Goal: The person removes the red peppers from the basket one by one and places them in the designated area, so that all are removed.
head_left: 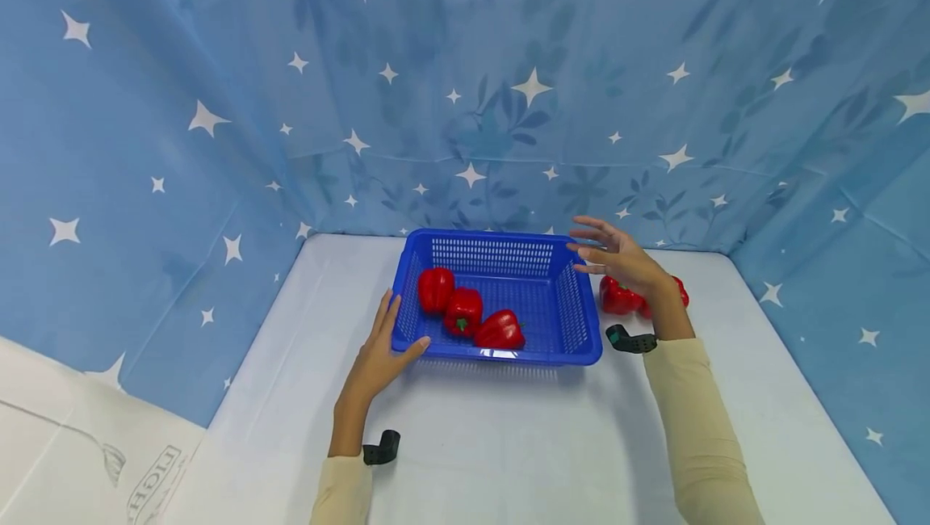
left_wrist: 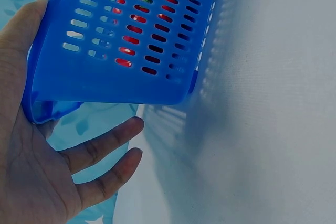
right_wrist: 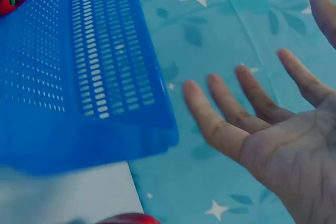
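In the head view, a blue basket [head_left: 497, 355] holds three red bell peppers [head_left: 463, 312]. My left hand [head_left: 378, 363] touches its near left corner, thumb on the rim. The left wrist view has the hand [left_wrist: 47, 166] against the basket [left_wrist: 105, 82], two fingers extended free and the others partly hidden. My right hand [head_left: 621, 258] is raised with spread fingers by the basket's right rim, holding nothing. Beside the basket [right_wrist: 126, 135] in the right wrist view, that hand [right_wrist: 278, 135] has its fingers apart. More red peppers [head_left: 620, 296] lie right of the basket, partly behind my right hand and wrist.
A white table [head_left: 494, 444] carries the basket and peppers. Blue curtains [head_left: 436, 121] with white stars and leaves stand behind it and along both sides. Black devices [head_left: 382, 447] sit on both wrists.
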### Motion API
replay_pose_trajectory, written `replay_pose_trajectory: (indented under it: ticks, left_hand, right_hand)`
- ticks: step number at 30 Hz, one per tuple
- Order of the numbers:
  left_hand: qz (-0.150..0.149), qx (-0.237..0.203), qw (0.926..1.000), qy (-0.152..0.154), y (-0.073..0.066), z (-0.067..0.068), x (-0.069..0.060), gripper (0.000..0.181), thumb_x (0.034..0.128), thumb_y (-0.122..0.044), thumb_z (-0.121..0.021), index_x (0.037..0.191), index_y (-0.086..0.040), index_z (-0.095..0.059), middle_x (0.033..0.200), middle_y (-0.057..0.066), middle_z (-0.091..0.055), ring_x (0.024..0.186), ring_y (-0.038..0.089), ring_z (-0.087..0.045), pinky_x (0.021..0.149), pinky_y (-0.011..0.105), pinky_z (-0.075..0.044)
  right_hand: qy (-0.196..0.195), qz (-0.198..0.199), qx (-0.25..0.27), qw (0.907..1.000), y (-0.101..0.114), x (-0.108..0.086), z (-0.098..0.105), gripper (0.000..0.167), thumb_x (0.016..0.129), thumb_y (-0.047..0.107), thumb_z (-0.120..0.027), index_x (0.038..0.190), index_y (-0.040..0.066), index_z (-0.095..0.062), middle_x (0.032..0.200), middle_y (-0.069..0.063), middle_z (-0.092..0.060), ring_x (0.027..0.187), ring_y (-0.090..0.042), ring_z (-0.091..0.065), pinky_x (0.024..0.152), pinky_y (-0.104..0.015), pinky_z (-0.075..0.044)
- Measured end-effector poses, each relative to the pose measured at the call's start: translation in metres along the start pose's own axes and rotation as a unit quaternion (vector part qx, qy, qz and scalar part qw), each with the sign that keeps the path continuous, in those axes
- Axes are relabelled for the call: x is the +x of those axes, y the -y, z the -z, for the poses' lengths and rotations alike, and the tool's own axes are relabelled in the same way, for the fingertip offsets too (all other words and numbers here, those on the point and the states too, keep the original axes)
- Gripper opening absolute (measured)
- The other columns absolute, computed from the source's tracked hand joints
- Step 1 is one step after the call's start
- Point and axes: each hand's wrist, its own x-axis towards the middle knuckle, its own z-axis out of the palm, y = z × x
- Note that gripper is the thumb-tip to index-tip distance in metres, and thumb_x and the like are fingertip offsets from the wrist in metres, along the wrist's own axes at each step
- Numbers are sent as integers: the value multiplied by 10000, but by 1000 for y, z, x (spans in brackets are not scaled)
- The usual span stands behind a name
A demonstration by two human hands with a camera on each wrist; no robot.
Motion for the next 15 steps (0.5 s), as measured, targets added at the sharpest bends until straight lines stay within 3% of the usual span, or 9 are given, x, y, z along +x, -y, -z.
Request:
replay_pose_trajectory:
  ticks: [3, 10, 15]
  left_hand:
    - [-12, -5, 10000, 12, 0, 0, 0, 1011, 809, -726, -581, 1579, -326, -63, 1654, -126, 51, 1495, 398, -188, 1034, 684, -349]
    - [-11, -23, 10000, 7, 0, 0, 0, 1010, 808, -718, -591, 1578, -328, -65, 1638, -178, 72, 1500, 386, -177, 1036, 685, -341]
    - [0, -20, 10000, 12, 0, 0, 0, 1012, 808, -723, -584, 1579, -323, -66, 1639, -175, 73, 1499, 391, -175, 1031, 691, -339]
  right_hand:
    - [404, -410, -343, 9978, -3, 11, -7, 633, 976, 167, -595, 1529, 188, -289, 1562, -232, -260, 1359, -308, -469, 1010, -572, -455]
    - [1161, -1255, -582, 9836, -12, 37, -25, 728, 926, 240, -674, 1525, 131, -275, 1560, -211, -276, 1383, -501, -355, 1017, -614, -439]
    - [1363, -1791, -801, 9711, -18, 50, -40, 691, 901, 252, -696, 1495, 167, -353, 1531, -171, -346, 1385, -447, -385, 1013, -626, -438]
